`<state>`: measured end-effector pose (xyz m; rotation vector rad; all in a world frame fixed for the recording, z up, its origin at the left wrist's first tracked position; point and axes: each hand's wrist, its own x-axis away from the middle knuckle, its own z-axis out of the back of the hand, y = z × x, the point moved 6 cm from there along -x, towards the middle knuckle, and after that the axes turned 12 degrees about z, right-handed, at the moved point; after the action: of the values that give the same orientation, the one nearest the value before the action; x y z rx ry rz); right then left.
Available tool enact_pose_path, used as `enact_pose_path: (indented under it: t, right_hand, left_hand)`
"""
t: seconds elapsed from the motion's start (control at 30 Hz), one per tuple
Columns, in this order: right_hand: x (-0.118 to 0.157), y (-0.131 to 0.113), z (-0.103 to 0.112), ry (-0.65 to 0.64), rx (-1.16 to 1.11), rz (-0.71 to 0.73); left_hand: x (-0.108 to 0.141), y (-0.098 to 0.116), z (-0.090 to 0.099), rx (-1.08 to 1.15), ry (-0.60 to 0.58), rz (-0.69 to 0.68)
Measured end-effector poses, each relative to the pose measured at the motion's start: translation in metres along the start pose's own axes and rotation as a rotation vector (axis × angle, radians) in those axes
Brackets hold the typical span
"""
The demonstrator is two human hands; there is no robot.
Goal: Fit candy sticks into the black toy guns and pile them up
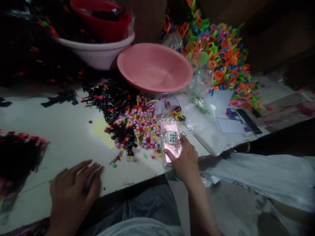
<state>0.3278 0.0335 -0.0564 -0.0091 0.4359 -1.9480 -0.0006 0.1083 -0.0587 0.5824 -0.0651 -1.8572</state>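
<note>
My left hand (76, 185) rests over the white table (64, 131) at the left, fingers spread, holding nothing. At the table's front edge, my right hand (184, 157) has its thumb and fingers around a pink phone-like item (173, 149) with a white lettered piece on it and clear plastic around it. To its left lies a pile of small candy-like pieces in pink, white and yellow (141, 119). Black toy guns (118, 101) with orange-red tips are heaped beside and behind that pile. A small yellow toy bicycle (178, 114) sits just above the pink item.
Behind stand a pink basin (156, 68) and a white basin (98, 52) with a red basin (105, 24) in it. Colourful plastic parts (221, 55) are heaped at the back right. A dark pile (19, 160) lies at the far left. White plastic sheeting (261, 173) hangs at the right.
</note>
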Motion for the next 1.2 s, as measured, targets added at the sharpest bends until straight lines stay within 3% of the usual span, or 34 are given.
enact_pose_path:
  t: [0.33, 0.57, 0.7, 0.83, 0.97, 1.1, 1.2]
  right_hand:
    - [-0.006, -0.018, -0.005, 0.069, 0.109, -0.051]
    - [-0.009, -0.022, -0.005, 0.129, 0.153, -0.003]
    - [-0.007, -0.020, -0.004, 0.110, 0.142, -0.009]
    - [-0.004, -0.013, 0.004, 0.060, 0.094, -0.024]
    - [0.005, -0.037, 0.025, 0.180, 0.100, 0.134]
    - [0.019, -0.082, 0.008, -0.024, 0.117, 0.411]
    - [0.025, -0.097, -0.010, -0.134, 0.163, 0.457]
  left_hand:
    - [0.004, 0.005, 0.009, 0.010, 0.039, 0.034]
    - [0.007, 0.007, 0.012, 0.039, 0.063, 0.032]
    - [0.007, 0.004, 0.011, 0.072, 0.005, 0.061]
    - [0.003, -0.004, 0.008, 0.180, -0.064, 0.174]
    - [-0.008, 0.001, 0.004, 0.222, -0.143, 0.241]
    - [-0.033, 0.019, -0.003, 0.210, -0.176, 0.163]
    - [-0.059, 0.035, -0.011, 0.213, -0.150, 0.020]
